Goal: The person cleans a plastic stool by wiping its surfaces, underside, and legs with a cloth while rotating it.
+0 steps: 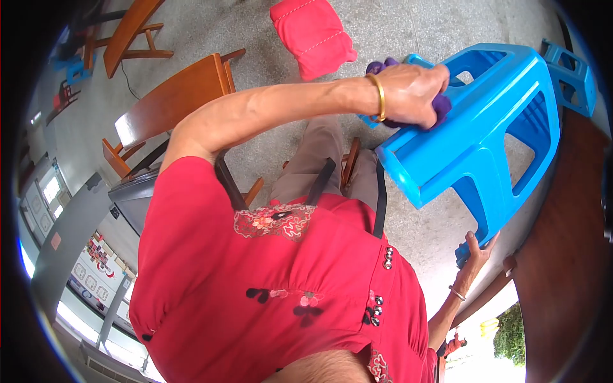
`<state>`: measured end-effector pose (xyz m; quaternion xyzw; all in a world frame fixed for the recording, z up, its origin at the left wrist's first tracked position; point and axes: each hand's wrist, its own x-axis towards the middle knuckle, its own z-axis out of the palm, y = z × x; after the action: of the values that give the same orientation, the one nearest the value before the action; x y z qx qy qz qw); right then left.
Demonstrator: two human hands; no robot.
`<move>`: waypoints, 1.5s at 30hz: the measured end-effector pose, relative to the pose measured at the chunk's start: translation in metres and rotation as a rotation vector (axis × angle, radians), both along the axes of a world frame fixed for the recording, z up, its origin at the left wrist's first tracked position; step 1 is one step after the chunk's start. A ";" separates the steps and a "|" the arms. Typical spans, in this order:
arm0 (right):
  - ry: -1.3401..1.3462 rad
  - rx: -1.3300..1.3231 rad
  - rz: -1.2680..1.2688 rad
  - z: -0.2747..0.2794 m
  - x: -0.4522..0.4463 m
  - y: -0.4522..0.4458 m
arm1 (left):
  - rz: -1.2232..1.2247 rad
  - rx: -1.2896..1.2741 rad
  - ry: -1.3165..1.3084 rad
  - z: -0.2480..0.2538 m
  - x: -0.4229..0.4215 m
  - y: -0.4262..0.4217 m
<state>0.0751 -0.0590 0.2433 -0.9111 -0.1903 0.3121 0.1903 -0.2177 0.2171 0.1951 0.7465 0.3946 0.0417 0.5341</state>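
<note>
A blue plastic stool (469, 150) is tilted on its side in front of me at the right. My left hand (412, 96), with a gold bangle on the wrist, is closed on a bunched purple cloth (442, 107) pressed against the stool. Part of the cloth also shows behind my wrist. My right hand (476, 255), wearing a pale bangle, grips the end of a stool leg from below. Most of its fingers are hidden behind the leg.
A folded red cloth item (313, 38) lies on the speckled floor (396, 25). Wooden chairs (175, 96) stand to the left. Another blue stool (571, 76) is at the far right, near a brown surface (568, 242).
</note>
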 end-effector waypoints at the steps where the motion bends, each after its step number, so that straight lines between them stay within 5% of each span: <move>1: 0.003 0.006 -0.001 0.000 0.002 -0.001 | -0.037 -0.034 -0.017 0.001 -0.009 -0.007; 7: 0.027 -0.037 -0.004 -0.001 0.003 -0.002 | -0.021 -0.238 0.034 0.009 -0.036 -0.037; 16: 0.001 -0.035 0.014 0.013 -0.013 0.012 | 0.130 0.132 -0.012 -0.019 0.011 -0.013; 32: -0.052 -0.030 0.032 -0.005 0.005 -0.003 | 0.002 -0.171 0.098 0.004 -0.023 -0.039; 40: -0.110 0.084 0.130 -0.006 0.007 -0.010 | 0.221 0.187 0.014 -0.014 0.027 0.008; 45: -0.034 0.034 0.087 -0.008 0.014 -0.011 | 0.523 0.017 -0.323 0.006 0.019 0.033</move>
<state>0.0893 -0.0699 0.2349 -0.9038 -0.2381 0.3013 0.1888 -0.1982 0.2506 0.2016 0.6079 0.4830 0.2993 0.5546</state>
